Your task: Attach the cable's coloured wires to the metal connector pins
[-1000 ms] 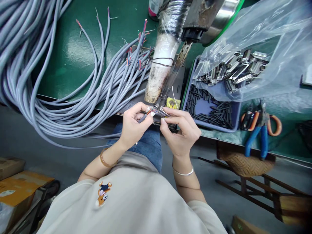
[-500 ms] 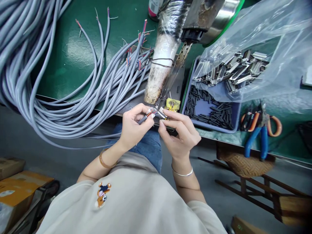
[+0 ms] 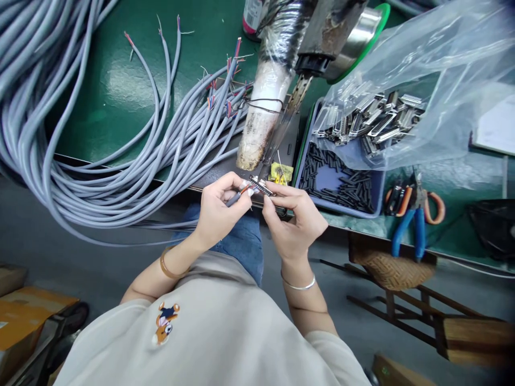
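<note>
- At the near edge of the green bench [image 3: 120, 91], the left hand [image 3: 219, 212] pinches a grey cable end [image 3: 235, 197] with coloured wires bared.
- Right hand [image 3: 295, 220] grips a small metal connector [image 3: 261, 186], touching those wires.
- Since a second ago, both hands have drifted slightly left and up, the connector tilting closer under the soldering iron [image 3: 265, 123]; the wires look about seated.

grey cables [image 3: 100, 161], green bench [image 3: 120, 91]
</note>
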A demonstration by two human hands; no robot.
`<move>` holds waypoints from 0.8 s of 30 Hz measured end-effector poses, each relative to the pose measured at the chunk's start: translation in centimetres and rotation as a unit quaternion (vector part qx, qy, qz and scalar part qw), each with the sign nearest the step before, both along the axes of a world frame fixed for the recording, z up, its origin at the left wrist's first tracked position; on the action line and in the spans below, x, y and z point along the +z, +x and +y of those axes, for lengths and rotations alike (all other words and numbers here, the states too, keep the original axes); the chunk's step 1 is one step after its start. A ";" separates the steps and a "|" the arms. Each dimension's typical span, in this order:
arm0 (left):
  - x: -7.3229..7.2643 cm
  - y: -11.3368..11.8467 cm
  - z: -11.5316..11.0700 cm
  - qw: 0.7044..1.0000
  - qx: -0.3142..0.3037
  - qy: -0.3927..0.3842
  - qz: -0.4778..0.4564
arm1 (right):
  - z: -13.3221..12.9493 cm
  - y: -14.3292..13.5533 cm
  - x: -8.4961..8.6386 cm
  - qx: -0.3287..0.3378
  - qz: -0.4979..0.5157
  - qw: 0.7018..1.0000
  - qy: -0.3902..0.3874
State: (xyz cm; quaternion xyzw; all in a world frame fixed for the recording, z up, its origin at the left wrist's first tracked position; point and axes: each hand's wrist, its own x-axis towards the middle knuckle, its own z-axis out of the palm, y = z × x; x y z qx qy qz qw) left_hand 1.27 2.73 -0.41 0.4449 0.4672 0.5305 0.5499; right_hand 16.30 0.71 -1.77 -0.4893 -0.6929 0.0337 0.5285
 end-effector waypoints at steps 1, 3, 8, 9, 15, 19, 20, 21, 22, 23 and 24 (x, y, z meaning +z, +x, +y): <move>-0.1 0.1 0.0 1.000 0.003 0.005 0.008 | 0.1 0.0 0.1 0.002 -0.007 1.000 0.003; -0.3 0.1 0.0 1.000 0.008 0.009 0.018 | 0.2 0.0 0.3 0.007 -0.018 1.000 0.004; -0.1 0.2 0.3 0.999 0.021 0.019 0.027 | 0.7 0.0 0.4 0.006 -0.027 1.000 0.002; 0.0 0.2 0.4 0.999 0.024 0.024 0.029 | 0.8 0.0 0.4 0.004 -0.027 1.000 0.004; 0.3 0.3 0.5 0.999 0.024 0.032 0.027 | 0.7 0.0 0.4 0.007 -0.052 0.998 0.031; 0.2 0.0 0.6 1.000 -0.003 -0.008 0.009 | 0.5 0.1 0.1 0.008 -0.094 0.994 0.049; 0.2 -0.1 0.6 1.000 -0.012 -0.020 0.000 | 0.4 0.2 0.0 0.005 -0.086 0.995 0.046; 0.3 -0.2 0.6 0.999 -0.025 -0.031 -0.011 | 0.4 0.2 0.0 0.002 -0.067 0.997 0.039; 0.3 -0.2 0.6 0.998 -0.038 -0.041 -0.023 | 0.4 0.2 0.0 -0.001 -0.040 0.999 0.027; 0.3 -0.2 0.6 0.997 -0.049 -0.048 -0.034 | 0.4 0.2 0.0 -0.001 -0.013 1.000 0.013; 0.3 -0.2 0.5 0.996 -0.053 -0.049 -0.045 | 0.4 0.1 0.0 0.000 0.009 1.000 -0.001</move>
